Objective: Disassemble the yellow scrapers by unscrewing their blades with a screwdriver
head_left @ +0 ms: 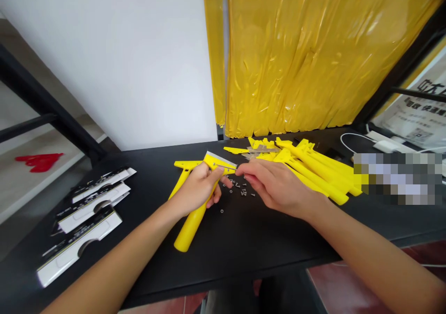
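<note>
At the far left of my table [146, 277] lie white packs [83, 239]. My left hand [198, 188] grips a yellow scraper [193, 219], its fingers [212, 184] wrapped around the neck. My right hand [278, 186] has its fingers [251, 170] pinched together at the scraper's bare blade [219, 158], on something too small to tell. A slip there could cut me. Loose screws [240, 188] lie just below; a knock from either hand could scatter them toward the yellow handles [313, 174] at right.
</note>
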Tool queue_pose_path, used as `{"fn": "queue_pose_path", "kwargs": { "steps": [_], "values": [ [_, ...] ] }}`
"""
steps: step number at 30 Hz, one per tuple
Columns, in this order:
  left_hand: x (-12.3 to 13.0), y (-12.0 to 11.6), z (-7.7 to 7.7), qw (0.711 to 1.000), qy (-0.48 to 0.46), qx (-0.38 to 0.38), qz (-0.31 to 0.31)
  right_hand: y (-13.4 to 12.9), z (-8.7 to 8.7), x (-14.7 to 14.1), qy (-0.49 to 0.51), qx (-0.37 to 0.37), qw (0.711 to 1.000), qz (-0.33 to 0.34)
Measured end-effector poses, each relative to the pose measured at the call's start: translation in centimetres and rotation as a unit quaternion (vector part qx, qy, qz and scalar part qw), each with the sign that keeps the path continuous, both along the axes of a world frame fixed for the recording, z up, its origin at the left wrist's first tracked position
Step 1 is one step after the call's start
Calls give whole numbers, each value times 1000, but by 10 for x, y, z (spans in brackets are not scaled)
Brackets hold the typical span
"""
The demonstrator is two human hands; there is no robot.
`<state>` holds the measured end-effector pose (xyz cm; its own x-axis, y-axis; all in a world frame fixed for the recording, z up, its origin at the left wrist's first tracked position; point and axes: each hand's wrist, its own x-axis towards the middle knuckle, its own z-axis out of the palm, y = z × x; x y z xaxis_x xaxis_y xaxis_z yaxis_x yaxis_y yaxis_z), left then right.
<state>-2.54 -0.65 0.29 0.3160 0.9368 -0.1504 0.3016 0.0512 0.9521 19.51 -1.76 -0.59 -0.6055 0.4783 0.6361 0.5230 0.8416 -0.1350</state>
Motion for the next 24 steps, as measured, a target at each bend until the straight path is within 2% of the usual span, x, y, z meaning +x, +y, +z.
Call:
{"fn": "queue_pose_path", "kwargs": {
  "steps": [4, 7, 9, 12, 16, 18, 22, 24],
  "values": [
    [-8, 2, 6, 998, 6, -51, -21, -1, 1, 1, -83, 38, 996, 14],
    [-13, 4, 9, 997, -10, -73, 2, 4, -1, 1, -58, -9, 998, 10],
    [-14, 4, 9, 999, -18, -45, 24, 7, -4, 0, 12, -73, 997, -18],
    [-13, 3, 6, 998, -8, 34, 52, 10, -7, -2, 114, -162, 979, -55],
    [-15, 0, 4, 987, 62, 124, 83, 7, -8, -9, 176, -257, 948, -58],
    [-15, 0, 4, 984, 76, 137, 82, 6, -8, -10, 192, -248, 947, -65],
    [-13, 0, 4, 978, 49, 185, 81, 5, -8, -11, 193, -157, 966, -73],
    [-11, 1, 3, 970, 54, 223, 80, 5, -10, -12, 179, -156, 969, -72]
  ]
}}
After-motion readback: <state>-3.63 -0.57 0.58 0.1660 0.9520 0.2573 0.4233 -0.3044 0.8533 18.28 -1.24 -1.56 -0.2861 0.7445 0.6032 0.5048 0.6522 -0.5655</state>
